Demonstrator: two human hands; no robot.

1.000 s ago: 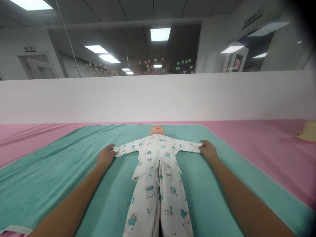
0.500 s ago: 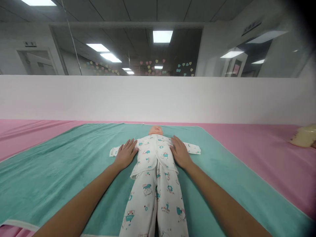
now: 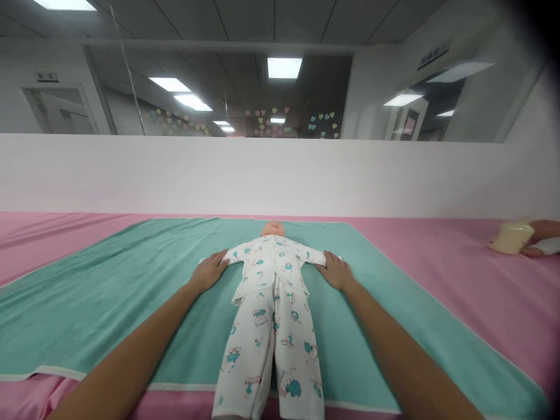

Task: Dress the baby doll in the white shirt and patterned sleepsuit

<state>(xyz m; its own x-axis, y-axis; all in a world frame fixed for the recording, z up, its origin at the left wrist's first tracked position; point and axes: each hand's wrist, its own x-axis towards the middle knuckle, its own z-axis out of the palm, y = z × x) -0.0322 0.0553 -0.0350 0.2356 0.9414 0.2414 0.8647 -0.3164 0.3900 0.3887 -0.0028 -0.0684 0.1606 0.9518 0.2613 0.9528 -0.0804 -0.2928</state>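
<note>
Infant manikin (image 3: 273,228), dressed in white printed pyjamas (image 3: 262,361), is laid on its back with its arms out, at the middle of a teal towel (image 3: 109,315) on a pink-covered surface (image 3: 437,291). The thin sleeve cuffs (image 3: 203,261) could be rucked, or the towel creased, if too much pressure were applied while the palms were slid. The left hand (image 3: 209,270) and right hand (image 3: 336,271) are spread flat over the sleeves, with no pinch seen. A cream-coloured object (image 3: 511,236) is seen toward the right edge, beside an unidentifiable skin-toned shape (image 3: 545,230).
</note>
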